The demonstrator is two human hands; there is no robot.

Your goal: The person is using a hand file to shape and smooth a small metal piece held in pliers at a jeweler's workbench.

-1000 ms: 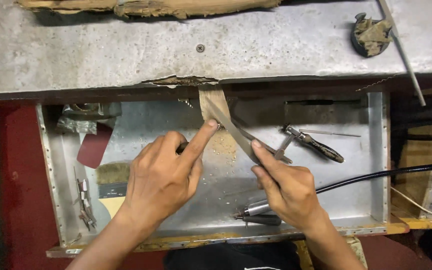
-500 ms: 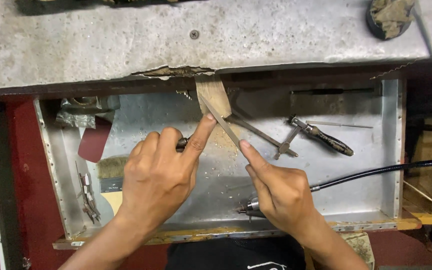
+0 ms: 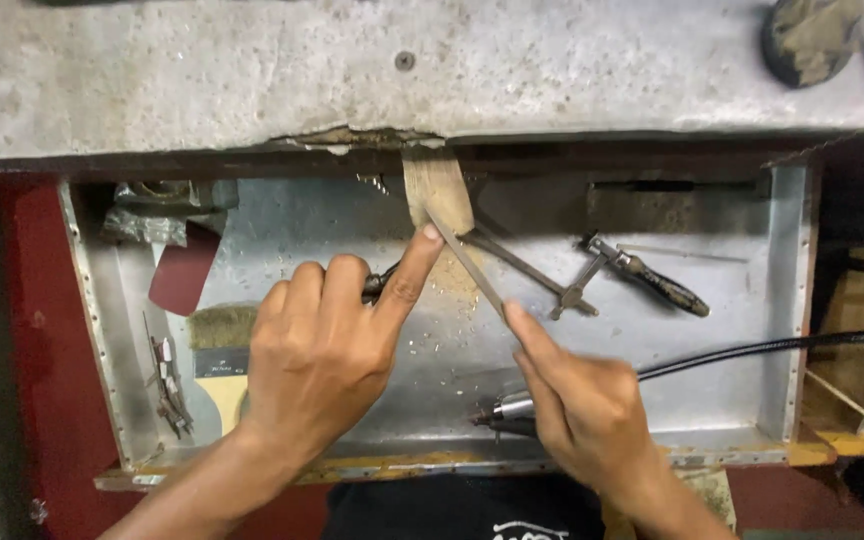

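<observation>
We had our left hand (image 3: 327,350) curled narrow, forefinger stretched to press sth small against the wooden peg (image 3: 437,190), w/ a dark handle just showing under the fingers; what it gripped, we couldn't tell. Our right hand (image 3: 582,405) was closed on a thin metal file (image 3: 467,262), its far tip touching the peg right by that forefinger. The peg stuck out from the near edge of the metal bench (image 3: 252,70), above an open tray (image 3: 787,300). In the tray: brush (image 3: 220,345) left, saw frame (image 3: 592,275) far right, flex-shaft handpiece (image 3: 507,412) near us.
</observation>
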